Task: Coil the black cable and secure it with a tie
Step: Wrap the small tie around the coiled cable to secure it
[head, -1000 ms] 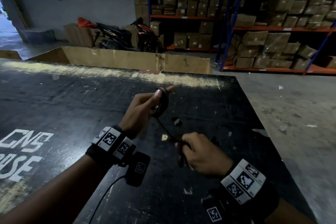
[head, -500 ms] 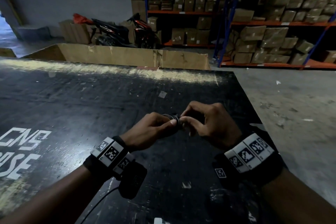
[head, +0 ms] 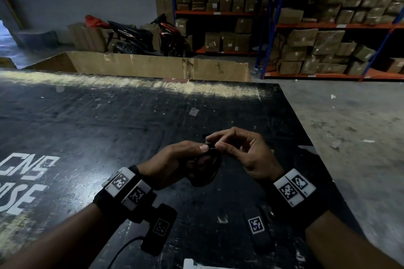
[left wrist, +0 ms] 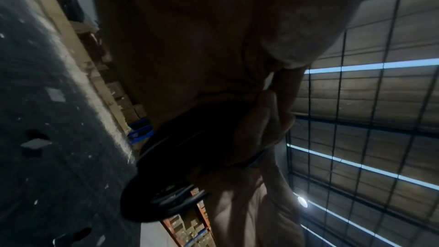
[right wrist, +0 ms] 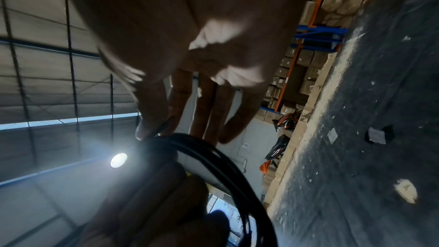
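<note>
The black cable (head: 210, 167) is wound into a small coil, which my left hand (head: 201, 155) grips with the thumb on top, above the black table (head: 109, 129). My right hand (head: 215, 143) meets the coil's top edge and pinches it between thumb and index finger. In the right wrist view the coil (right wrist: 228, 168) arcs below my right hand (right wrist: 155, 131), whose thumb and index finger pinch a thin dark strand at the coil's top. I cannot tell whether that strand is the cable's end or a tie. In the left wrist view the coil (left wrist: 166, 172) sits in the curled fingers.
A small dark square scrap (right wrist: 377, 135) lies on the table beyond the hands. White lettering (head: 24, 179) marks the table's left. A long cardboard box (head: 153, 65) stands past the far edge. To the right the table ends at a concrete floor (head: 349, 129), with stocked shelves (head: 328, 46) behind.
One second ago my left hand held the coil up while my right hand drew the cable's tail low and to the right. Both hands have since come together at the coil.
</note>
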Motion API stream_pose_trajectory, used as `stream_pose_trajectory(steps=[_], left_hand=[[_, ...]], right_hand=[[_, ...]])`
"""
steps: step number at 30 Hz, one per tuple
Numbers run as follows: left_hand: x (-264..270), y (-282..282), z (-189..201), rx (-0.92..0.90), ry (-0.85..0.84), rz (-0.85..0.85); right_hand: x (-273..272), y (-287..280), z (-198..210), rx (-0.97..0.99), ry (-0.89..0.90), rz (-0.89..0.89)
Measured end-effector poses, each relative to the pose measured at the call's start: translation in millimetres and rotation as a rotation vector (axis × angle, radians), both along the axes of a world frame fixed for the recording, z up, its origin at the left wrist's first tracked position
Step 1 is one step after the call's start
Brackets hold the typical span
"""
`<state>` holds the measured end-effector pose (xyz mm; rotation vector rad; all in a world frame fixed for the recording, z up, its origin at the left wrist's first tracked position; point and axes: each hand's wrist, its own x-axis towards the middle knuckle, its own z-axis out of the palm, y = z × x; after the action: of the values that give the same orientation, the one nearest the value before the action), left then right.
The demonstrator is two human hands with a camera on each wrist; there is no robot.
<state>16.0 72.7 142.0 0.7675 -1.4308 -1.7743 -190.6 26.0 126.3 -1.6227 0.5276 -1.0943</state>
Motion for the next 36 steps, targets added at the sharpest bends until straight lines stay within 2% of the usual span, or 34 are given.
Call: stream_pose_trajectory(steps=[4,10,15,17,19,22,24,29,33,36], left_hand=[[-2.6,1.0,-2.8,0.079,0.078,0.007],[-8.7,7.9,-16.8,0.179,0.142,0.055],[-12.4,12.3,-44.8,0.251,0.04,0.222],[-14.6,13.1,-58.1,0.164,-0.081,0.283],[-17.3,13.2,-68.8,0.033,-0.174,0.263],[-18.8,9.6,-81.4,-0.128,-0.323,0.248],[-20.7,6.9,-85.7,-0.227,-0.405,0.229],[-28.4,-1.4,-87.1,-0.2,-0.322,0.245],[-36.7,-7.4,-89.5,-0.195,-0.234,0.271],[-32.7,-16.8,-93.0,-0.228,-0.305,0.242]], right_hand=[[0.8,9.8,1.1,0.127,-0.106,0.127],[-5.2,23.2,-12.0,0.007,-0.072,-0.036],[-6.4,34.9,-47.3,-0.068,-0.008,-0.187],[-5.7,38.7,-61.6,-0.106,0.045,-0.285],[-5.8,42.1,-73.7,-0.136,0.092,-0.356],[-7.7,43.2,-85.0,-0.175,0.15,-0.397],[-8.7,40.8,-89.0,-0.14,0.123,-0.395],[-9.4,35.9,-91.4,0.097,-0.157,-0.352],[-12.2,28.5,-91.4,0.168,-0.168,-0.383],[-15.4,20.8,-92.9,0.194,-0.119,-0.377]])
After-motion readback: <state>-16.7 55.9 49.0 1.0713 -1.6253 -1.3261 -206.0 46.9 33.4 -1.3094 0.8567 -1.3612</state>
